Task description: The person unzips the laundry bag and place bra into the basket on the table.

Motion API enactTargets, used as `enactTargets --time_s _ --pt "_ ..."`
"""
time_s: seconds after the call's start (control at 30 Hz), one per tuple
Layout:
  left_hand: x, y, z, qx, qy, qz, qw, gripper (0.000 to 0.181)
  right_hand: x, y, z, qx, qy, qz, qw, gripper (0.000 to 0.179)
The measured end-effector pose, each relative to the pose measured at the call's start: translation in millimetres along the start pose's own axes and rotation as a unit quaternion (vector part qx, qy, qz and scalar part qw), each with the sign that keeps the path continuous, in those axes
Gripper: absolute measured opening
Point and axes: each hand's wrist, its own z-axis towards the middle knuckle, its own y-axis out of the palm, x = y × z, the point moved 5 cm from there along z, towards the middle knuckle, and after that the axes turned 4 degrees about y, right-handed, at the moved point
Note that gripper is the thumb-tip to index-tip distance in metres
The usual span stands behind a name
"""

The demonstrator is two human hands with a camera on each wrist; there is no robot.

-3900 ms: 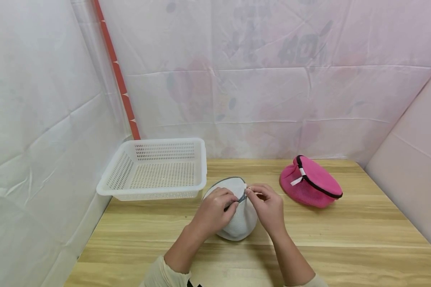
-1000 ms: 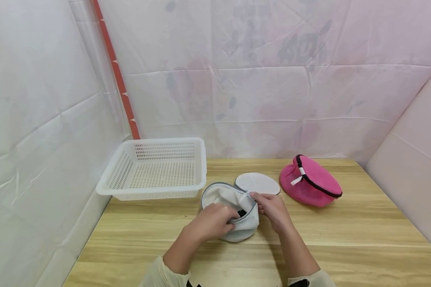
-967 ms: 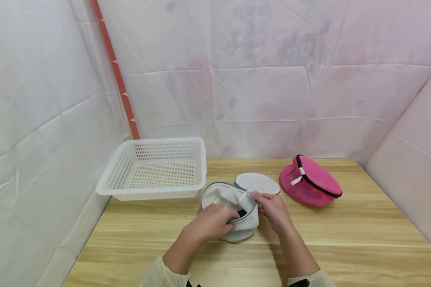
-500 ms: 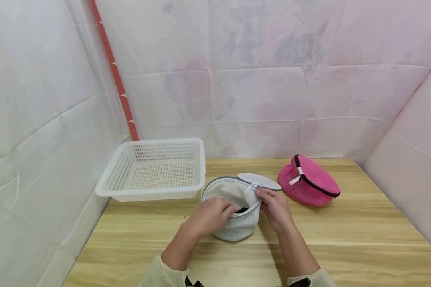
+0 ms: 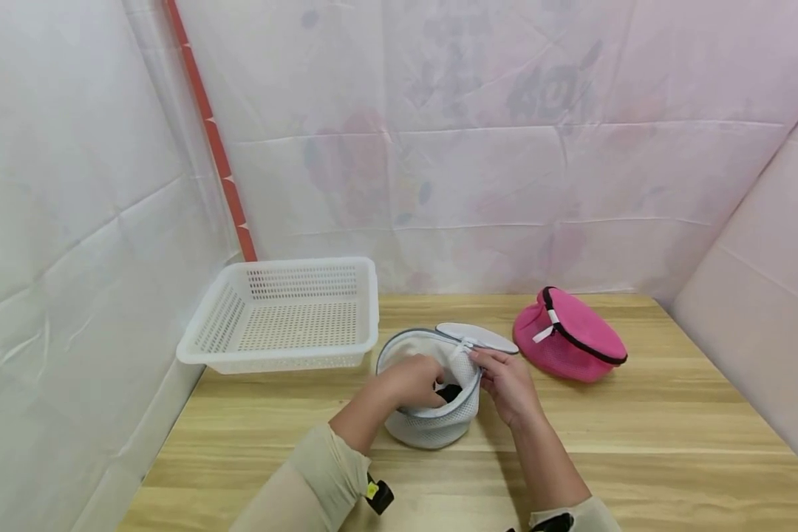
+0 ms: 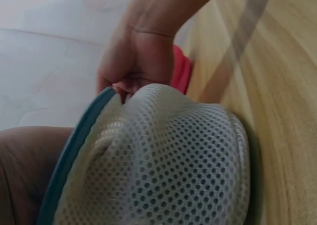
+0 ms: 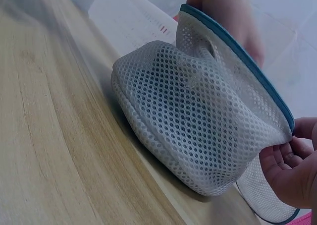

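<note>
There are two bags [image 5: 432,430] [image 5: 575,340], one white and one pink. One basket [image 5: 279,361], one table [image 5: 638,443] and two hands [image 5: 414,381] [image 5: 510,384] show.

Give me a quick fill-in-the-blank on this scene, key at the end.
1. The person's ____ hand reaches inside the white bag.
2. The item showing inside that bag is coloured ____.
3. In the head view, the pink bag sits to the ____ of the white bag.
4. The plastic basket is coloured ____.

Missing words: left; black; right; white.
</note>
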Motion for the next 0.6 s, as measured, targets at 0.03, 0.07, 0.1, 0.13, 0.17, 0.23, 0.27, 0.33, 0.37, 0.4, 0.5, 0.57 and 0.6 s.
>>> enactTargets --time_s 0.03,0.07,0.1,0.13,0.17,0.23,0.27,0.33,0.37,0.4,0.5,0.57,0.6 --pt "0.4 3.0 2.3 -0.007 -0.004 -0.001 1.0 0.013 0.0 -0.5 0.0 0.002 0.001 -0.002 1.0 0.013" --pt "0.7 5.6 4.3 -0.01 -0.009 0.004 0.9999 0.014 0.0 -1.0 0.0 0.005 0.001 -0.003 1.0 0.013" --pt "0.8 8.2 5.8 -0.015 -0.015 0.005 0.9998 0.016 0.0 -1.6 -0.1 0.009 0.001 -0.005 0.9999 0.012" --pt "0.5 11.2 6.9 -0.02 -0.021 0.008 0.9995 0.019 0.6 -1.8 0.1 0.012 0.001 -0.006 0.9999 0.012" --pt "0.1 13.9 7.5 -0.025 -0.026 0.01 0.9993 0.021 1.3 -2.1 0.4 0.014 0.001 -0.009 0.9999 0.013" --pt "-0.8 17.9 8.1 -0.032 -0.037 0.014 0.9987 0.023 2.1 -2.4 0.9 0.019 -0.001 -0.012 0.9997 0.013" --pt "-1.4 19.1 8.2 -0.033 -0.042 0.014 0.9985 0.023 2.2 -2.5 1.0 0.022 -0.004 -0.014 0.9997 0.013" --pt "-2.8 20.6 8.4 -0.032 -0.049 0.013 0.9982 0.022 2.4 -2.9 1.8 0.025 -0.007 -0.015 0.9995 0.013" --pt "-3.6 20.7 8.7 -0.029 -0.051 0.01 0.9982 0.021 2.2 -3.1 2.0 0.027 -0.009 -0.015 0.9995 0.013" --pt "-4.5 20.8 9.4 -0.026 -0.053 0.011 0.9982 0.02 2.0 -3.3 2.3 0.029 -0.011 -0.014 0.9994 0.013" --pt "-8.2 21.3 12.2 -0.01 -0.055 0.019 0.9983 0.018 1.7 -4.3 3.0 0.035 -0.011 -0.012 0.9993 0.013" --pt "-10.8 21.1 14.3 0.001 -0.055 0.025 0.9982 0.019 1.4 -4.9 3.5 0.038 -0.011 -0.011 0.9992 0.013" --pt "-12.6 21.3 15.5 0.007 -0.055 0.03 0.998 0.02 1.4 -5.2 3.9 0.039 -0.01 -0.011 0.9991 0.012"
